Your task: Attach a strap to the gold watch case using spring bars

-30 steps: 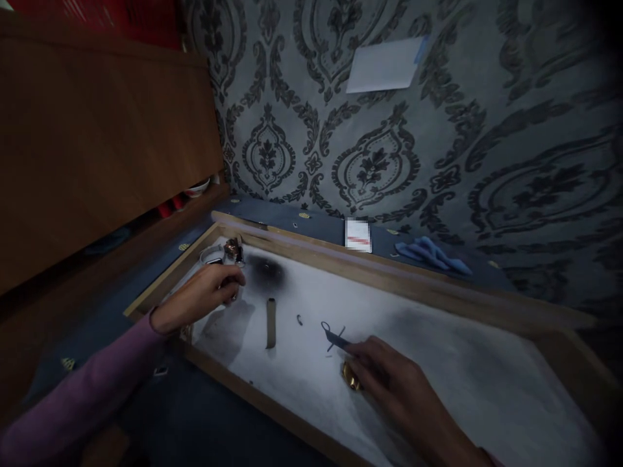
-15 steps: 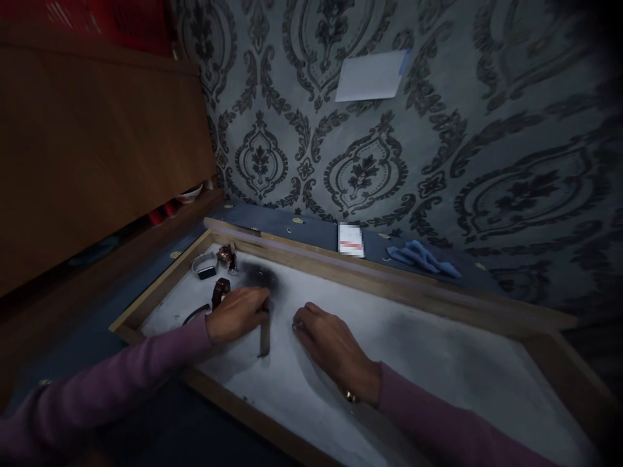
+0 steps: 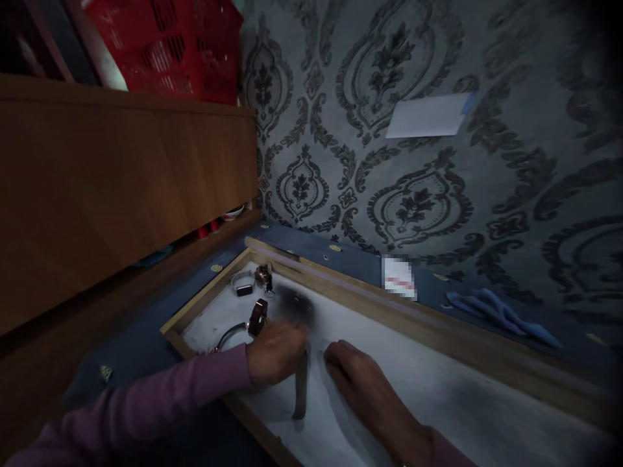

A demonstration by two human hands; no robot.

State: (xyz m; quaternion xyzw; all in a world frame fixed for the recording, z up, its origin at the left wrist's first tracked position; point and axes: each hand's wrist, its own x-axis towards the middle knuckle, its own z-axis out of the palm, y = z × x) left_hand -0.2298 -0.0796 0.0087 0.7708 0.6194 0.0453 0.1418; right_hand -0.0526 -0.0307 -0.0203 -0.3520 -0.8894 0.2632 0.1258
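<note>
My left hand (image 3: 277, 351) is closed over a shallow wooden tray (image 3: 360, 295) with a white bottom. From its fingers a flat, dark watch strap (image 3: 301, 389) hangs down; any watch case is hidden. To the right, my right hand (image 3: 363, 383) hovers low over the white bottom with curled fingers, and what they may pinch is hidden. Beside my left hand lie a dark brown watch (image 3: 257, 318) and a thin dark-banded watch (image 3: 228, 334). A smartwatch with a light band (image 3: 243, 284) and a bronze-toned watch (image 3: 263, 277) rest in the tray's far left corner.
A wooden cabinet (image 3: 126, 175) with a red basket (image 3: 170, 52) on top stands left. Behind the tray, a blurred-out white card (image 3: 399, 277) and a blue cloth (image 3: 501, 314) lie on the blue patterned cover (image 3: 311, 240). A white sheet (image 3: 428, 115) is on the patterned wall.
My view has turned left and up, so the tray and both hands sit lower and farther right. More of the red basket shows. My left hand still grips the strap.
</note>
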